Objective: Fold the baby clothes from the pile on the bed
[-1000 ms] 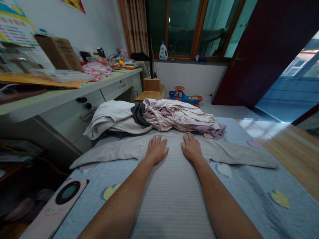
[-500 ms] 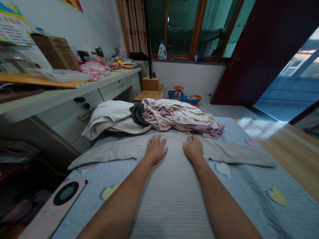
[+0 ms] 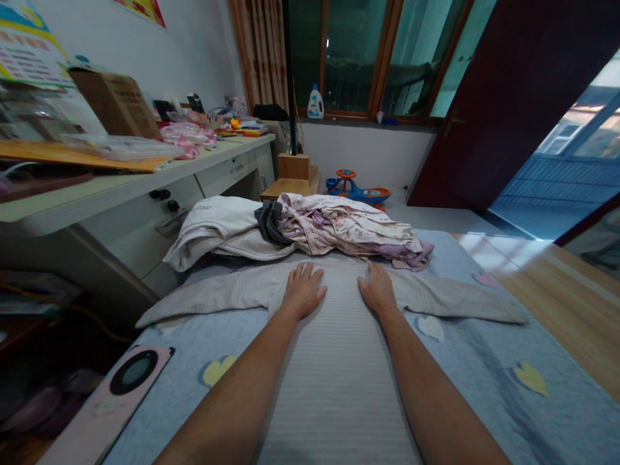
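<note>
1. Fingers (image 3: 304, 278) spread wide on both hands, and nothing is clamped between them! The left hand (image 3: 304, 294) and the right hand (image 3: 378, 292) lie flat, palms down, well apart from each other.
2. Right under those palms is a striped pale grey long-sleeved top (image 3: 339, 374), laid out flat with its body running back toward the person. The hands sit near its far end, one on each side of the middle.
3. Look at the spread: the left sleeve (image 3: 208, 298) reaches out toward the desk side, and the right sleeve (image 3: 460, 297) stretches the other way, both lying open rather than folded in.
4. The whole top rests on a blue quilt (image 3: 465, 368) dotted with yellow and pink heart shapes.
5. Just past the fingertips, a rumpled pile of floral clothes (image 3: 349, 226) sits beside a white cloth bundle (image 3: 213, 232), with a dark grey garment (image 3: 269, 223) tucked between them.
6. Further out, a white desk (image 3: 121, 187) with drawers runs along the left, carrying a cardboard box (image 3: 113, 103). Beyond the bed, a blue-and-orange ride-on toy (image 3: 358, 192) stands on the floor, and a white detergent bottle (image 3: 315, 103) sits on the window ledge.
</note>
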{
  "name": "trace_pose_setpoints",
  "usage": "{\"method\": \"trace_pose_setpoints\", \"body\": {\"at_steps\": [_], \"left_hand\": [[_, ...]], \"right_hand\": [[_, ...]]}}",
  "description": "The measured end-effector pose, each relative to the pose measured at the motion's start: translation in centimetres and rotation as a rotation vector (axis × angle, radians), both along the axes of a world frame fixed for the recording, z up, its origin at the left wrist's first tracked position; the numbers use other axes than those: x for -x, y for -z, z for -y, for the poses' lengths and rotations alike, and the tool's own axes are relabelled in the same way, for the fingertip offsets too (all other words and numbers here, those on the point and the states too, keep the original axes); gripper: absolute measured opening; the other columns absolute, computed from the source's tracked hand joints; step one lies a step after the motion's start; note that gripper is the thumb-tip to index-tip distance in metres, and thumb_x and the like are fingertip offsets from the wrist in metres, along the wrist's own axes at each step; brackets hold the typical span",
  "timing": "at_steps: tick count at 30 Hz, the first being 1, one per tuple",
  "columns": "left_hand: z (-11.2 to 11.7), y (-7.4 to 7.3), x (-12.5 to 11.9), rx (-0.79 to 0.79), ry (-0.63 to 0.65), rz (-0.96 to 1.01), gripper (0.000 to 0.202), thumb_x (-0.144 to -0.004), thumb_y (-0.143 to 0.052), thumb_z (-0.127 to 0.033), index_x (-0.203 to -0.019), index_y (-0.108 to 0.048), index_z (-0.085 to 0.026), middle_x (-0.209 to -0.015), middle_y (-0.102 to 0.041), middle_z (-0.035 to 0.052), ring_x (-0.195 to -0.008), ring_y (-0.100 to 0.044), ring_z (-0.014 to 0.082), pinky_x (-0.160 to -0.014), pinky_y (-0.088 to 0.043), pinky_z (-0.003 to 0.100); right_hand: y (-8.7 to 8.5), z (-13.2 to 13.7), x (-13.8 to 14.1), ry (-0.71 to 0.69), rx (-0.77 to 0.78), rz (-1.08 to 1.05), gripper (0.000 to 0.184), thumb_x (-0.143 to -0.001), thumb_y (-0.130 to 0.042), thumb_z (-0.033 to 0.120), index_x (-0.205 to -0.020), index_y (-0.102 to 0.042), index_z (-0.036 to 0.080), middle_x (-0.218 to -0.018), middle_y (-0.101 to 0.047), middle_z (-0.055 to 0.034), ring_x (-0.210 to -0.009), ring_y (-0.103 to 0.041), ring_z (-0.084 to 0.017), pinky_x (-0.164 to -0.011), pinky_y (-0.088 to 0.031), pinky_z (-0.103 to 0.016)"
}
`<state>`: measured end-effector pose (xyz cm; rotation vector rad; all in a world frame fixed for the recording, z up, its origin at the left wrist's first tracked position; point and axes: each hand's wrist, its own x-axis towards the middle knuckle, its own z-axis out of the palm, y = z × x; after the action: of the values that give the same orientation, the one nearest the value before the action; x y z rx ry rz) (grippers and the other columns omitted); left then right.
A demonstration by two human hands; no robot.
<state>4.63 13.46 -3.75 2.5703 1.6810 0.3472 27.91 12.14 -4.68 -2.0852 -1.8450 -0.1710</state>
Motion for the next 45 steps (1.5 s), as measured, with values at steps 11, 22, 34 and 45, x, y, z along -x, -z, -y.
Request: {"method": "trace_pose_setpoints", "body": {"at_steps": [11, 22, 34, 45], "left_hand": [[0.2, -0.1, -0.1, -0.046, -0.002, 0.012, 0.048, -0.095, -0.051, -0.045, -0.138, -0.053, -0.026, -0.152, -0.044, 0.0105, -0.14, -0.036, 0.0332, -0.115, -0.028, 0.05], [0.3, -0.1, 0.0, -0.034, -0.002, 0.008, 0.048, -0.096, -0.05, -0.045, -0.14, -0.052, -0.025, -0.154, -0.043, 0.0107, -0.142, -0.034, 0.0336, -0.115, -0.027, 0.049], [0.2, 0.0, 0.1, -0.042, 0.002, 0.002, 0.049, -0.096, -0.049, -0.046, -0.14, -0.053, -0.025, -0.154, -0.043, 0.0104, -0.141, -0.035, 0.0334, -0.115, -0.028, 0.048], [0.1, 0.0, -0.1, -0.037, -0.008, 0.005, 0.048, -0.095, -0.049, -0.045, -0.139, -0.053, -0.026, -0.154, -0.043, 0.01, -0.142, -0.034, 0.0323, -0.115, -0.028, 0.048]], "right_hand": [[-1.8, 1.6, 0.7, 0.105, 0.081, 0.083, 0.029, -0.095, -0.047, 0.024, -0.114, -0.067, 0.016, -0.115, -0.061, -0.0148, -0.109, -0.053, -0.027, -0.087, -0.041, -0.035], [-0.4, 2.1, -1.6, -0.04, 0.037, -0.075, 0.03, -0.091, -0.048, 0.019, -0.115, -0.067, 0.015, -0.119, -0.065, -0.0111, -0.111, -0.053, -0.023, -0.098, -0.037, -0.031], [-0.4, 1.6, -1.2, -0.018, 0.138, 0.006, 0.046, -0.096, -0.043, 0.026, -0.137, -0.054, 0.011, -0.15, -0.049, -0.0154, -0.137, -0.043, -0.024, -0.11, -0.032, -0.035], [-0.1, 1.9, -1.7, -0.021, -0.065, -0.11, 0.042, -0.091, -0.042, 0.016, -0.128, -0.061, 0.01, -0.131, -0.063, -0.0149, -0.123, -0.053, -0.023, -0.107, -0.035, -0.035]]}}
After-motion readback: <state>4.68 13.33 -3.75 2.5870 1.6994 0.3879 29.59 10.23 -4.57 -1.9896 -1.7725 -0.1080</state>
